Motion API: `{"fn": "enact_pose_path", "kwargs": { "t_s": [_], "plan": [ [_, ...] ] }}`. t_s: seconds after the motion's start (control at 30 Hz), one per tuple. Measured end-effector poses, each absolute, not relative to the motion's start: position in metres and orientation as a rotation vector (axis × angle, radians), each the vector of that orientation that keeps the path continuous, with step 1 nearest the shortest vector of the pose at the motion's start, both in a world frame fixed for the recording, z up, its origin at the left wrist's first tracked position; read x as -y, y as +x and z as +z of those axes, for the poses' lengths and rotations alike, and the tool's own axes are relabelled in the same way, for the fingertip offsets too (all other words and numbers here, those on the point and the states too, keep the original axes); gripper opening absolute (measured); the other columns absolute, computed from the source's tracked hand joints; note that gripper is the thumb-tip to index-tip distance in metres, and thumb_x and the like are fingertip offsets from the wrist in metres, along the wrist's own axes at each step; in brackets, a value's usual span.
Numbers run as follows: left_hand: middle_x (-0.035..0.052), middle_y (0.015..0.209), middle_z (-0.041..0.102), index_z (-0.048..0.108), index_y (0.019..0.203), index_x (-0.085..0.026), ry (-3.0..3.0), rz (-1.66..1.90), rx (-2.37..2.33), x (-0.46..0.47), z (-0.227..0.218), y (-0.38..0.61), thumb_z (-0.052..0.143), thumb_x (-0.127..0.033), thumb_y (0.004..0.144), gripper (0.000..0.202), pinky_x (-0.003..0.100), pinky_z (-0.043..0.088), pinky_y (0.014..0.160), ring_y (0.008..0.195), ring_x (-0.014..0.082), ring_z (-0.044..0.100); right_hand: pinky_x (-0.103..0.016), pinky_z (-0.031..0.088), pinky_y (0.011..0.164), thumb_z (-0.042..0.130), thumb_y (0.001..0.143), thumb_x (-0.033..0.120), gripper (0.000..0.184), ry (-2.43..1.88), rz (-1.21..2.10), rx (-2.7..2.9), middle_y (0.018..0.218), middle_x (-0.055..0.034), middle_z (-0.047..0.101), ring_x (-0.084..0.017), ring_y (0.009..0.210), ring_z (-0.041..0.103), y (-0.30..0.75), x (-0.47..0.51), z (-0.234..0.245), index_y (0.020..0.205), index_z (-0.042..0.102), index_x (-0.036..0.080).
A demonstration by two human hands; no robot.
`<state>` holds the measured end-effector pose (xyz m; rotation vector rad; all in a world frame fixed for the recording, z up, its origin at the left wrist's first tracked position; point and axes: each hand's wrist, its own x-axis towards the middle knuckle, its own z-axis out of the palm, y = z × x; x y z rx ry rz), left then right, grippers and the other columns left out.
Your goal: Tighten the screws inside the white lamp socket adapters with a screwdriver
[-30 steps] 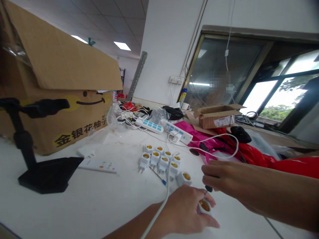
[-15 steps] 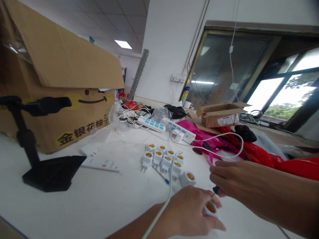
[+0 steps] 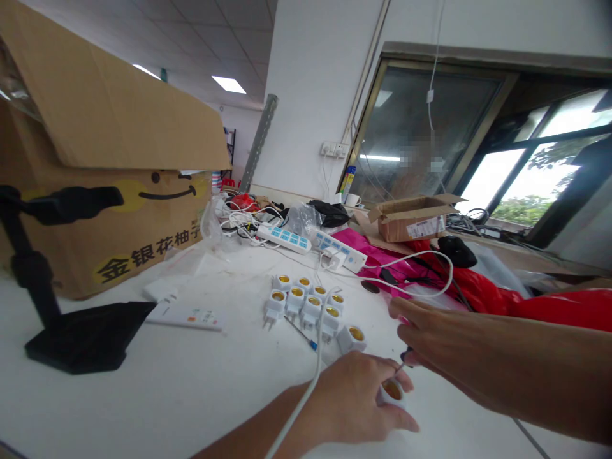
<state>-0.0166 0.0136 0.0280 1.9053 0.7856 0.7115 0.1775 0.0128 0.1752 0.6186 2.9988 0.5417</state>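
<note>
While left hand (image 3: 356,398) grips socket (image 3: 392,392), screwdriver (image 3: 405,356) lingers

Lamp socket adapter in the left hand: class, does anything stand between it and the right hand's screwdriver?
Nothing visible: the screwdriver in the right hand points straight at the adapter in the left hand.

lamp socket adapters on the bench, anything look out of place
One white socket adapter sits askew, apart from the tidy cluster of adapters. A small screwdriver lies loose beside them, and a white cable runs across the cluster's edge.
</note>
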Motion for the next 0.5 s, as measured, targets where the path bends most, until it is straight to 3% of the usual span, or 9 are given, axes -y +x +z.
{"fn": "enact_pose_path", "kwargs": {
  "t_s": [0.1,0.2,0.33,0.5],
  "plan": [
    [0.0036,0.093,0.077,0.080,0.124,-0.023,1.902,0.729,-0.786,-0.014,0.027,-0.016,0.097,-0.052,0.074,0.060,0.031,0.054,0.081,0.081,0.0214,0.070,-0.044,0.056,0.077,0.070,0.069,-0.008,0.050,0.742,0.516,-2.707,0.099,-0.0072,0.085,-0.032,0.088,0.079,0.163,-0.007,0.187,0.103,0.085,0.025],
    [0.0036,0.095,0.077,0.080,0.123,-0.023,1.905,0.750,-0.753,-0.015,0.027,-0.016,0.097,-0.048,0.076,0.055,0.030,0.051,0.078,0.079,0.0188,0.067,-0.038,0.046,0.058,0.066,0.069,-0.013,0.057,0.791,0.370,-2.591,0.090,-0.0020,0.084,-0.026,0.071,0.076,0.151,-0.005,0.197,0.106,0.085,0.026],
    [0.0029,0.092,0.075,0.079,0.123,-0.023,1.921,0.743,-0.746,-0.014,0.028,-0.017,0.096,-0.045,0.078,0.053,0.029,0.050,0.078,0.077,0.0177,0.065,-0.035,0.045,0.061,0.065,0.077,-0.011,0.053,0.808,0.179,-2.808,0.090,-0.0011,0.083,-0.024,0.076,0.077,0.151,-0.008,0.199,0.109,0.085,0.026],
    [0.0092,0.109,0.079,0.078,0.126,-0.021,1.935,0.760,-0.768,-0.010,0.029,-0.015,0.091,-0.050,0.082,0.054,0.034,0.055,0.084,0.081,0.0211,0.068,-0.038,0.051,0.069,0.079,0.076,-0.008,0.055,0.497,0.329,-2.724,0.099,-0.0033,0.080,-0.026,0.084,0.073,0.155,-0.012,0.192,0.121,0.078,0.024]
  ]
}}
